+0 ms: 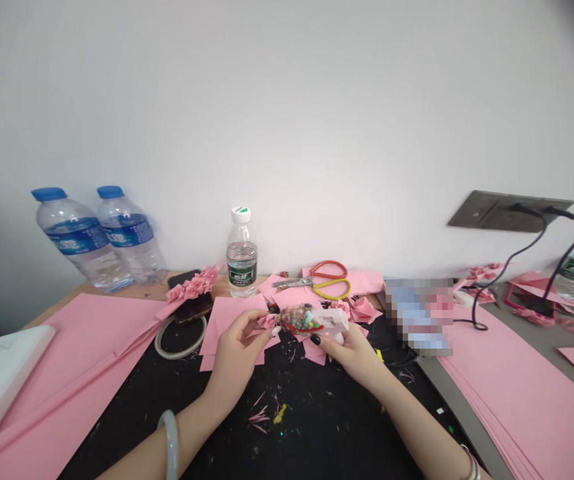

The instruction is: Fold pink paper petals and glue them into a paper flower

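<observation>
The left hand [241, 341] has a whitish thumbnail [275, 331], its forearm a thick pale grey bangle [171, 443]; the right hand [355, 350] a black thumbnail [315, 339], its forearm slim silvery bands [473, 462].

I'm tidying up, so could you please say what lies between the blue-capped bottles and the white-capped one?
A dark phone with pink paper flowers across it, in the head view.

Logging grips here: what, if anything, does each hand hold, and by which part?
The right hand holds a multicoloured decorated object by its pale end. The left hand pinches a small pink folded paper at the object's other end; exactly where is unclear.
</observation>
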A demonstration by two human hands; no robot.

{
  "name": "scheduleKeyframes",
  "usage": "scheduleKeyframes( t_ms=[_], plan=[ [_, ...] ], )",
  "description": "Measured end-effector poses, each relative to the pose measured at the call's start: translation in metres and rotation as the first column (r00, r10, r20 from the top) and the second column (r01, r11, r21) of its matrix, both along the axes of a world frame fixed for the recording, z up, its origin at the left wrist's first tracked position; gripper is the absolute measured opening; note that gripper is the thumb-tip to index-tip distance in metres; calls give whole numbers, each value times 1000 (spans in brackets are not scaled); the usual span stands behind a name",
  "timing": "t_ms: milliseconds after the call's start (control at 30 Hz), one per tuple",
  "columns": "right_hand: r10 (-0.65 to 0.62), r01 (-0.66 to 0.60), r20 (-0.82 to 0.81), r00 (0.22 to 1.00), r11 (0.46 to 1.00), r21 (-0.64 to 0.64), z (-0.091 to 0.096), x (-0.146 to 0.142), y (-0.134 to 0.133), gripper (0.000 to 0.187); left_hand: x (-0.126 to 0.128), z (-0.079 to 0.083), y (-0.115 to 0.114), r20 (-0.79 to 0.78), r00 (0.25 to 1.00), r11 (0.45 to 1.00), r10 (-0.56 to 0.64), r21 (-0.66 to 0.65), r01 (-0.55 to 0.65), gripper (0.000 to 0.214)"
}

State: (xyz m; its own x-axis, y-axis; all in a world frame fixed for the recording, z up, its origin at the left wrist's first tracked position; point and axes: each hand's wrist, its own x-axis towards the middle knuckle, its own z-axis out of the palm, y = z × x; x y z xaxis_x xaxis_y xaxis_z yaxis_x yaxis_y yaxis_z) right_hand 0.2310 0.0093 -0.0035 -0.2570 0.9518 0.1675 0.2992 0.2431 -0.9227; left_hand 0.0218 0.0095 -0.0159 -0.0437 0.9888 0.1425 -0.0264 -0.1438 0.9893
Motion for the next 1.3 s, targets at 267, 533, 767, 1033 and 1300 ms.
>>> scheduleKeyframes(
  t_ms=[267, 533, 767, 1033, 1300],
  plan=[
    [-1, 0, 17, 1000, 1000, 11, 1, 0, 0, 24, 0, 0, 0, 5, 1000, 1000, 6, -2, -6, 22],
    [-31, 30, 40, 999, 999, 25, 0, 0, -1, 20, 1, 1, -1, 20, 1000, 1000, -5, -4, 5, 22],
    [-11, 9, 49, 999, 998, 59, 2, -1, -1, 23, 1, 3, 0, 30, 1000, 1000, -6, -7, 6, 20],
    [32, -34, 23, 999, 996, 88, 6, -3, -2, 27, 1, 0, 0, 47, 998, 999, -37, -15, 38, 19],
    [-153, 155, -26, 988, 971, 184, 4, 0, 1, 32, 3, 1, -3, 70, 996, 997, -54, -49, 58, 22]
  ],
)
